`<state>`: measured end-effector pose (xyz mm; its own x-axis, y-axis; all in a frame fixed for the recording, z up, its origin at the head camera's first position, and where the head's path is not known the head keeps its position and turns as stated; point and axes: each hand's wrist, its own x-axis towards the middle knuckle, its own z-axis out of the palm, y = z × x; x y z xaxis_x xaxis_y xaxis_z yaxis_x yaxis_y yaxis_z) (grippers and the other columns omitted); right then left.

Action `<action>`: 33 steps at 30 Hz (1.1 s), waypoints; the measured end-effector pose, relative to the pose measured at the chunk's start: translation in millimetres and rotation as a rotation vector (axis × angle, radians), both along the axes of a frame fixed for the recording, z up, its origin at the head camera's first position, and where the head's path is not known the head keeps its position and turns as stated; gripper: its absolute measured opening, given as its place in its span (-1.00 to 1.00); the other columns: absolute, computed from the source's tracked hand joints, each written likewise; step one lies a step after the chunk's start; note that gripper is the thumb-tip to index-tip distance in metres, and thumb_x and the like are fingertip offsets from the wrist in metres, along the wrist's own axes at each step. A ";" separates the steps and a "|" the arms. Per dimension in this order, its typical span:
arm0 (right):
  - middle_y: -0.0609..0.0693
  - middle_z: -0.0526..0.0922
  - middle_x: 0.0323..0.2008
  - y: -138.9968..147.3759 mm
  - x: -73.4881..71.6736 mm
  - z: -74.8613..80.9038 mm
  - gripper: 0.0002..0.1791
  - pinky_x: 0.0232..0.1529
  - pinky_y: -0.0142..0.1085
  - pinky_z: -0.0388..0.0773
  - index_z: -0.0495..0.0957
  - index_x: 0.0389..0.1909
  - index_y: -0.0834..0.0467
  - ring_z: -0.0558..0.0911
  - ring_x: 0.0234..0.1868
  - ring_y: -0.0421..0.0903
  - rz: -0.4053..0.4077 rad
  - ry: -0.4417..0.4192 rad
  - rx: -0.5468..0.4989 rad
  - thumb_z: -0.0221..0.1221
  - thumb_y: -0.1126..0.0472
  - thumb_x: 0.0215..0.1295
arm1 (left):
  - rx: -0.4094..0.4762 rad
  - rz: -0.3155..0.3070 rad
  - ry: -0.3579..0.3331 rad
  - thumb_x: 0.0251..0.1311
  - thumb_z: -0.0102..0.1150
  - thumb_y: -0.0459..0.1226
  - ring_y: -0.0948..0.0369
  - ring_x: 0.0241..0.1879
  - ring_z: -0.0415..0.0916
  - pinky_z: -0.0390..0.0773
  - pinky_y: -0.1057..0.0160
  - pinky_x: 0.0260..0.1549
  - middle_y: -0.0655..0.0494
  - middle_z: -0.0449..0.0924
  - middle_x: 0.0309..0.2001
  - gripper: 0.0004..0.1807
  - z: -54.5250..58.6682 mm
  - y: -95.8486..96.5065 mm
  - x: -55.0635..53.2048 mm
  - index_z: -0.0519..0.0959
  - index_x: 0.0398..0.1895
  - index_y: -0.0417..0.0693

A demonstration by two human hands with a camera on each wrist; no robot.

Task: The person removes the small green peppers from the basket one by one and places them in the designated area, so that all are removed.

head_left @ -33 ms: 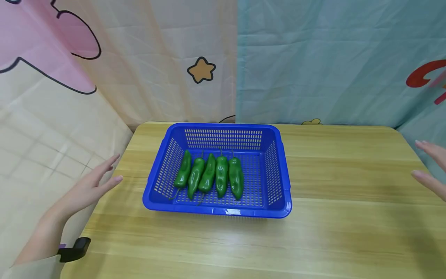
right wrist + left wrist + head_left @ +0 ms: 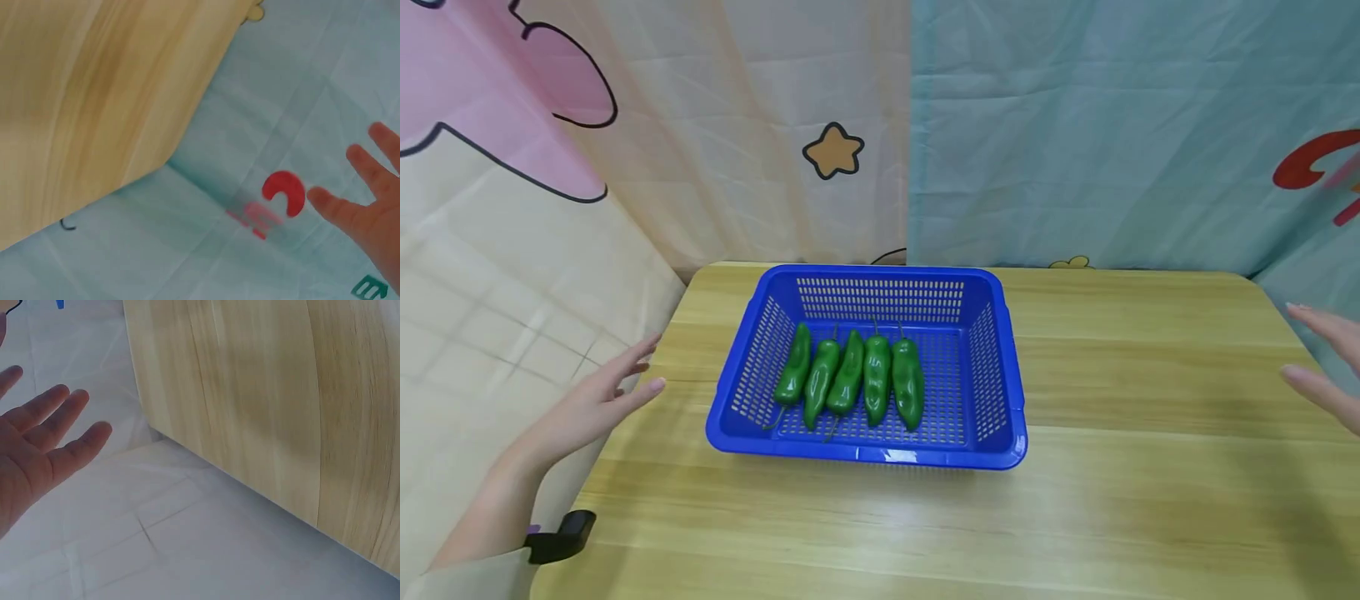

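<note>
Several long green peppers (image 2: 877, 379) lie side by side in a blue plastic basket (image 2: 820, 451), mostly in its left and middle part. Some stems point to the back and others to the front. My left hand (image 2: 591, 408) hovers by the table's left edge, apart from the basket, its fingers extended and holding nothing. In the left wrist view the same left hand (image 2: 40, 444) shows spread fingers. At the right border of the head view, only part of my right hand (image 2: 1330, 362) appears. The right wrist view shows that right hand (image 2: 369, 212) with fingers spread, touching nothing.
The basket stands on a light wooden table (image 2: 1120, 500), left of its middle. Behind the table hang a beige curtain (image 2: 760, 100) and a blue-green curtain (image 2: 1112, 125) with cartoon prints. A black band (image 2: 561, 537) is around the left wrist.
My right hand has shifted very slightly to the left, and the left fingers have moved a little. The basket and peppers stay in place.
</note>
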<state>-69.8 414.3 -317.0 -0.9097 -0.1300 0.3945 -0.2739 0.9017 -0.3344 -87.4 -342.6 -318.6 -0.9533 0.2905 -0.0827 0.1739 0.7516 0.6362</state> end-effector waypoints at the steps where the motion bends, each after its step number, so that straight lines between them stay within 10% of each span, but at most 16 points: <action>1: -0.04 0.06 0.41 -3.8 -1.2 1.2 -0.25 0.38 -0.06 -0.24 0.04 0.44 0.04 -0.05 0.38 -0.31 0.013 -0.017 -0.021 0.12 0.30 0.27 | 0.010 0.000 -0.032 0.38 -0.07 -0.15 -0.22 0.28 0.05 0.33 -0.07 0.08 -0.18 -0.03 0.40 -0.30 0.3 2.2 -0.6 -0.14 0.48 0.25; 5: -0.50 0.09 0.26 -19.4 -7.7 6.7 -0.27 0.38 -0.27 -0.21 0.10 0.42 0.06 0.01 0.22 -0.59 0.073 -0.109 -0.148 0.11 0.39 0.25 | 0.054 -0.024 -0.088 0.40 -0.10 -0.12 -0.09 0.22 0.20 0.41 0.45 -0.13 -0.05 0.09 0.37 -0.37 1.3 15.1 -2.4 -0.05 0.46 0.32; 9: -0.55 0.18 0.13 -36.4 -16.5 15.3 -0.26 -0.02 -0.76 -0.03 0.17 0.38 0.09 0.15 0.08 -0.61 0.120 -0.214 -0.192 0.21 0.39 0.18 | 0.117 -0.056 -0.105 0.40 -0.10 -0.15 -0.14 0.21 0.25 0.46 0.24 -0.02 -0.14 0.13 0.34 -0.39 0.5 30.4 -6.3 0.00 0.46 0.15; 20: -0.20 0.45 0.09 -93.7 -39.3 41.0 -0.40 -0.22 -0.56 0.48 0.32 0.28 0.02 0.47 -0.01 -0.42 0.292 -0.485 -0.292 0.21 0.32 0.21 | 0.255 -0.041 -0.133 0.37 -0.05 -0.23 -0.01 0.01 0.48 0.57 0.09 -0.12 -0.35 0.26 0.21 -0.41 -18.5 50.4 -26.2 0.11 0.40 -0.21; 33: -0.05 0.42 0.18 -150.1 -73.2 51.0 -0.45 -0.08 -0.41 0.51 0.29 0.30 0.00 0.44 0.12 -0.24 0.495 -0.684 -0.290 0.16 0.17 0.29 | 0.418 0.035 -0.189 0.32 0.03 -0.31 0.34 -0.18 0.54 0.58 0.32 -0.19 -0.37 0.32 0.06 -0.38 -21.2 54.8 -41.7 0.10 0.36 -0.33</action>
